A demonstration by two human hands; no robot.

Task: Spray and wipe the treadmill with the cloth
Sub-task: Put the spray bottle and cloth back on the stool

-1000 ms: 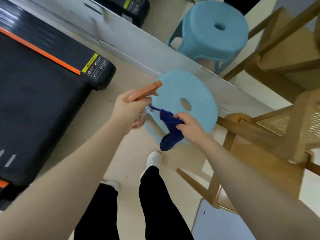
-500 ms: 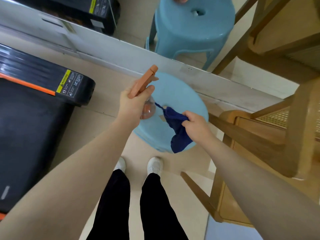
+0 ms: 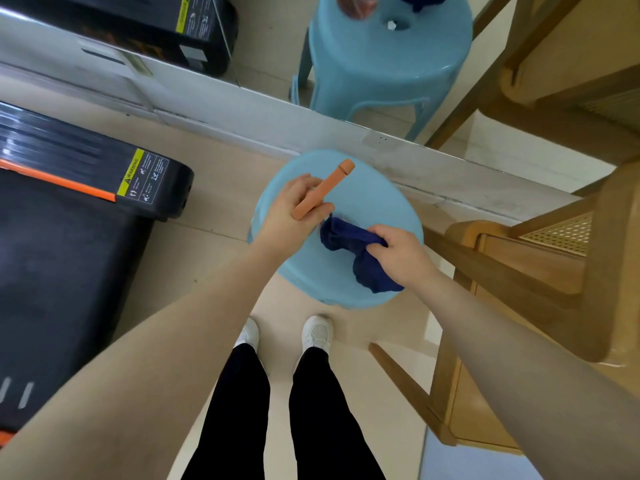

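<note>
Your left hand [image 3: 287, 216] has its fingers curled around the orange spray bottle [image 3: 322, 189]; only the orange head shows, pointing toward 1 o'clock, and the bottle body is hidden under your palm. Your right hand [image 3: 401, 252] pinches the dark blue cloth [image 3: 349, 245], fingers closed on its bunched folds, with the loose end hanging toward 5 o'clock. Both hands are over the round seat of the light blue stool [image 3: 374, 202]; whether the cloth rests on it is unclear. The treadmill [image 3: 69, 237] lies at 9 o'clock, cut off by the left edge. A wooden chair [image 3: 540, 271] stands at 3 o'clock. A mirror [image 3: 381, 57] at 12 o'clock reflects the stool.
</note>
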